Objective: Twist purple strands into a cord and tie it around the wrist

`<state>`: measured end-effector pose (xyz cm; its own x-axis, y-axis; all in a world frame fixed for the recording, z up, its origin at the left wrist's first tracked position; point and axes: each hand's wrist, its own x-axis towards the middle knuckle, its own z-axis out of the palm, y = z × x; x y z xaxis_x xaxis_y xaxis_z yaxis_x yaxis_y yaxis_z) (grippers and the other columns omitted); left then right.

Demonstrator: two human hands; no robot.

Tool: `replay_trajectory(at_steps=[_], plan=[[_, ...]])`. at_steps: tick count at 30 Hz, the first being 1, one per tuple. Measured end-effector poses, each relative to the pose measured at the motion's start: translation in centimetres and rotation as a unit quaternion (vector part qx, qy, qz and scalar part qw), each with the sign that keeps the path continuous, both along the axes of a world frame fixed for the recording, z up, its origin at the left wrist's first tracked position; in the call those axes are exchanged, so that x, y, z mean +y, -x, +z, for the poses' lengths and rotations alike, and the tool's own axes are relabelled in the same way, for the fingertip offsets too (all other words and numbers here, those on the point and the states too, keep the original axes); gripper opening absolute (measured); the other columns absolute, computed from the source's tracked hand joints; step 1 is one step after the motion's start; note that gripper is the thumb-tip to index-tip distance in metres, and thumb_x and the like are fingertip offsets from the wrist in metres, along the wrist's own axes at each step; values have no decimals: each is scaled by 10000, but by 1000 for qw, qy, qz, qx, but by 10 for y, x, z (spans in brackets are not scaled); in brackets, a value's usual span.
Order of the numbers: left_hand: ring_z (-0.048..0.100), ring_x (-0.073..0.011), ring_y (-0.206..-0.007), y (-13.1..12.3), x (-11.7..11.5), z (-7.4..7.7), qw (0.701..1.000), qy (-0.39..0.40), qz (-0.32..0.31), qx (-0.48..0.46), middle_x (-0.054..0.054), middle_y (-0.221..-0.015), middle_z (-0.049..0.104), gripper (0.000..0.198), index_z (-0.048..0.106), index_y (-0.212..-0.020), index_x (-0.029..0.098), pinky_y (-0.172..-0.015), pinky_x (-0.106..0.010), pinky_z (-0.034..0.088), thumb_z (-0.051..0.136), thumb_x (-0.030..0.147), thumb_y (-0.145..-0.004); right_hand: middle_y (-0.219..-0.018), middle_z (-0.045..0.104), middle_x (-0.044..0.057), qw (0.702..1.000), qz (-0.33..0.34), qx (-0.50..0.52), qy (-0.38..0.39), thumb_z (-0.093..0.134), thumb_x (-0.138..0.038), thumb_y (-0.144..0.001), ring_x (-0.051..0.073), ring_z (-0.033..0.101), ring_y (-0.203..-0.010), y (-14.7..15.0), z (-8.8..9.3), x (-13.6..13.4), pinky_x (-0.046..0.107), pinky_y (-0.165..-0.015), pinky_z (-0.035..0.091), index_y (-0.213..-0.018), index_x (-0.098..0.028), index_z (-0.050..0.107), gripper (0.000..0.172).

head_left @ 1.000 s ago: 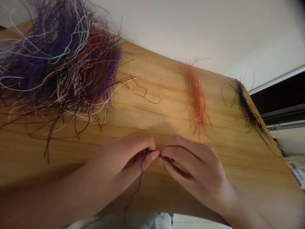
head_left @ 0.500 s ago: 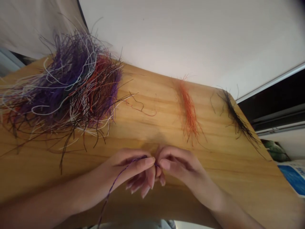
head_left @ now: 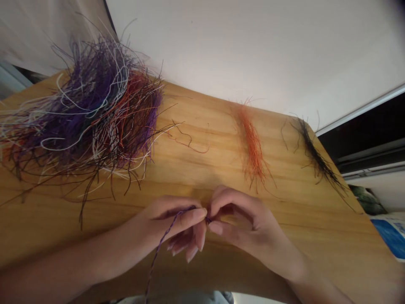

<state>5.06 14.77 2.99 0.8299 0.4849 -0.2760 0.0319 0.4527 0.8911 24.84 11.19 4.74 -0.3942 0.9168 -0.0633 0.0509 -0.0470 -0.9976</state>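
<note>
Twisted purple cord [head_left: 164, 234], a thin strand held between the person's two hands above the wooden counter [head_left: 284, 240]. Left hand [head_left: 167, 223]: the grip is narrow, with the cord lying across the extended digit and held against it near the tip. The remaining fingers [head_left: 190, 249] curl downward and touch nothing visible. Right hand [head_left: 243, 223]: the grip is a tight pinch, its thumb and forefinger closed on the cord's upper end, which shows as a small dark twist [head_left: 208, 220] between the fingertips. The two hands nearly touch at this point. Below the left grip, the free length of cord hangs toward the near edge of the counter and runs out of view at the bottom of the frame.

Surroundings: a large tangled heap of purple, white, red and black strands [head_left: 95, 109] lies on the counter, up and to the left of the hands. A loose reddish strand [head_left: 188, 143] lies just beside the heap. Farther right lie a narrow orange bundle [head_left: 252, 143] and a narrow black bundle [head_left: 316, 156], well apart from each other. Neither hand touches the heap or the bundles.
</note>
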Motion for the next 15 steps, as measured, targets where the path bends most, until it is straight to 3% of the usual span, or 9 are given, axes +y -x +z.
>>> replay_trajectory(at_steps=[8,15], plan=[[414,-81,-547,0,-3,0,1000,2,1,15,11,-623,548,416,570,-723,146,-524,-213,295,471,480,-952,-857,590,12,988,5,-62,-142,680,-38,-803,109,580,-756,-3,0,-1,244,-679,520,-886,-172,658,159],[433,-81,-554,2,-3,-6,999,-35,6,36,22,-623,543,415,593,-733,156,-517,-188,325,456,476,-959,-845,567,27,966,13,-143,-214,624,-85,-871,97,568,-745,-3,0,-1,220,-657,501,-892,-131,636,53]])
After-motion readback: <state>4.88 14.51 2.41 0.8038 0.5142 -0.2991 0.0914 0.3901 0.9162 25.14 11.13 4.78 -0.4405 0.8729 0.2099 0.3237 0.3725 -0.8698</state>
